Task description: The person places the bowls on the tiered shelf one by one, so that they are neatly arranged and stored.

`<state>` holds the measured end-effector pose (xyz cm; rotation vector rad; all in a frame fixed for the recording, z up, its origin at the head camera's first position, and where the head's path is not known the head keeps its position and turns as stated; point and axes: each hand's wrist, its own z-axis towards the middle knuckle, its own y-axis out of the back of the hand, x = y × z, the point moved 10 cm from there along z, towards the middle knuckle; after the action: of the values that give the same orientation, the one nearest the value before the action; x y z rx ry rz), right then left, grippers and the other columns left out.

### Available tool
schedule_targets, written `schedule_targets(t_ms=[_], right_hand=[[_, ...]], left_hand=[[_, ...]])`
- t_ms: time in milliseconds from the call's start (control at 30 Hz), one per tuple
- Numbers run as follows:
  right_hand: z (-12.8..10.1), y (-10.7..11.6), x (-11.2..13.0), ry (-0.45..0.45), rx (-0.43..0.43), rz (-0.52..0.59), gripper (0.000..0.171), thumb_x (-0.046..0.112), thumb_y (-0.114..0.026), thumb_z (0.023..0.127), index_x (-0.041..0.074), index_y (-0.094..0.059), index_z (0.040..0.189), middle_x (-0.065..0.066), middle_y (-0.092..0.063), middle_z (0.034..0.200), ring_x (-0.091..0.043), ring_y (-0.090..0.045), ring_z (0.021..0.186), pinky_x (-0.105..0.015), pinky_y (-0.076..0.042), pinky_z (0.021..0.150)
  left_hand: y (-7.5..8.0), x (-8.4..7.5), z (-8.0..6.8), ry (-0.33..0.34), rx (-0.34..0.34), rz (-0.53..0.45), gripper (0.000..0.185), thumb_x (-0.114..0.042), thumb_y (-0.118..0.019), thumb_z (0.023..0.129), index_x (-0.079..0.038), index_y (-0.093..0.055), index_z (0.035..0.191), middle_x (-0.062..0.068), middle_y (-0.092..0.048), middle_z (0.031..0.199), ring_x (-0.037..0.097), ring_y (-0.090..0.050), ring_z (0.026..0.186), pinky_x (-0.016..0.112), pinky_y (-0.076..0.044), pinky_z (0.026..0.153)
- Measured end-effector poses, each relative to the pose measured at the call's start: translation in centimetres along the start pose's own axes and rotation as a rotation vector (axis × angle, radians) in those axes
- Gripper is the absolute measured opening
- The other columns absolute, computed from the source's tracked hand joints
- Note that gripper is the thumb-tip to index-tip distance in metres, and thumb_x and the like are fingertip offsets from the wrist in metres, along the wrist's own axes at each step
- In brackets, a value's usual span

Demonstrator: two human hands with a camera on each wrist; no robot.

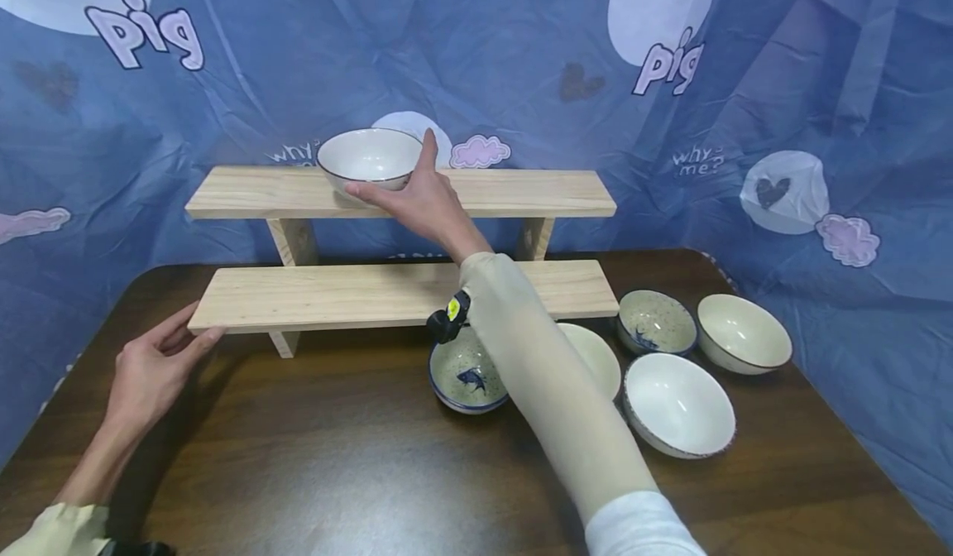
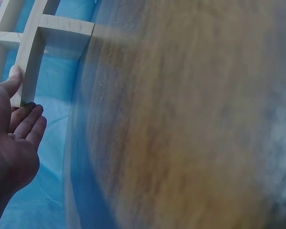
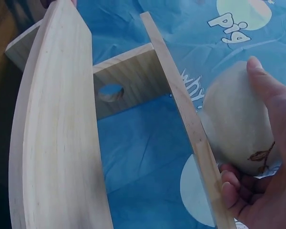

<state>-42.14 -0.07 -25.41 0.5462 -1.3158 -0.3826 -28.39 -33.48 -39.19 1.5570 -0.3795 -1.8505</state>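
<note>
A white bowl (image 1: 366,157) with a dark rim is at the upper board (image 1: 524,192) of a two-step wooden shelf, left of its middle. My right hand (image 1: 426,200) grips it from the right, thumb along the near side. Seen from the right wrist, the bowl's outer wall (image 3: 238,114) carries a brown plant-like drawing, and the fingers lie low beside the board edge. At the left end of the lower board (image 1: 320,295), my left hand (image 1: 152,366) pinches the corner; the left wrist view has the thumb and fingers on opposite faces of the wood.
Several bowls stand on the dark brown table (image 1: 313,457): a fish-patterned bowl (image 1: 467,374), a cream bowl (image 1: 596,357) partly behind my right sleeve, a speckled bowl (image 1: 657,321), another cream bowl (image 1: 744,333) and a white bowl (image 1: 679,405). Blue printed cloth (image 1: 476,59) hangs behind.
</note>
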Motion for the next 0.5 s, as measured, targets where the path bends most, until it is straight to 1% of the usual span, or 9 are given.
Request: schedule_targets(t_ms=[100,200,267,333,400,433,500], right_hand=[[-0.2,0.1,0.0,-0.002,-0.002,-0.005,0.137,0.074,-0.072,0.059,0.029,0.020,0.149,-0.013,-0.043,0.141,-0.020,-0.045,0.124,-0.035,-0.040,0.096],[-0.4,0.4,0.1,0.019,-0.005,-0.011,0.138,0.074,-0.073,0.058,0.029,0.022,0.148,-0.012,-0.042,0.142,-0.018,-0.044,0.125,-0.035,-0.038,0.098],[-0.7,0.6,0.0,0.037,-0.009,-0.030,0.136,0.075,-0.071,0.059,0.028,0.021,0.148,-0.011,-0.040,0.144,-0.019,-0.043,0.127,-0.037,-0.038,0.099],[-1.1,1.0,-0.2,0.051,-0.006,-0.054,0.133,0.077,-0.068,0.061,0.030,0.021,0.148,-0.010,-0.037,0.147,-0.019,-0.041,0.129,-0.039,-0.036,0.100],[-1.7,1.4,-0.7,0.070,0.005,-0.065,0.129,0.078,-0.065,0.063,0.034,0.022,0.147,-0.011,-0.048,0.137,-0.019,-0.049,0.120,-0.040,-0.040,0.096],[-1.9,1.7,-0.9,0.080,0.014,-0.066,0.127,0.079,-0.064,0.063,0.036,0.022,0.147,-0.011,-0.054,0.129,-0.020,-0.054,0.113,-0.040,-0.043,0.091],[-2.6,2.3,-1.5,0.108,0.027,-0.060,0.121,0.078,-0.062,0.066,0.040,0.021,0.146,-0.009,-0.062,0.110,-0.018,-0.060,0.095,-0.039,-0.047,0.081]], left_hand=[[-0.1,0.0,0.0,0.003,0.001,0.003,0.065,-0.038,-0.066,0.089,-0.008,-0.044,0.143,0.026,-0.052,0.128,-0.010,-0.051,0.097,0.003,-0.038,0.064],[-0.1,0.0,0.0,0.005,0.002,0.006,0.066,-0.038,-0.066,0.090,-0.007,-0.043,0.143,0.026,-0.051,0.128,-0.011,-0.051,0.096,0.003,-0.038,0.063],[0.0,0.0,0.0,0.007,0.000,0.007,0.066,-0.039,-0.066,0.089,-0.007,-0.043,0.143,0.025,-0.051,0.128,-0.013,-0.050,0.095,0.003,-0.038,0.063],[0.0,-0.1,0.0,0.006,0.000,0.006,0.066,-0.038,-0.066,0.089,-0.007,-0.043,0.143,0.025,-0.051,0.128,-0.015,-0.049,0.094,0.002,-0.037,0.064],[0.0,-0.1,0.0,0.004,-0.001,0.007,0.066,-0.038,-0.066,0.089,-0.007,-0.043,0.143,0.025,-0.051,0.128,-0.016,-0.048,0.093,0.002,-0.037,0.064],[0.0,-0.1,0.0,0.004,0.000,0.006,0.066,-0.038,-0.066,0.089,-0.007,-0.043,0.143,0.025,-0.051,0.128,-0.017,-0.048,0.093,0.002,-0.037,0.064],[0.0,-0.2,-0.1,0.002,-0.003,0.003,0.066,-0.038,-0.066,0.089,-0.007,-0.044,0.143,0.025,-0.051,0.127,-0.017,-0.048,0.092,0.002,-0.037,0.065]])
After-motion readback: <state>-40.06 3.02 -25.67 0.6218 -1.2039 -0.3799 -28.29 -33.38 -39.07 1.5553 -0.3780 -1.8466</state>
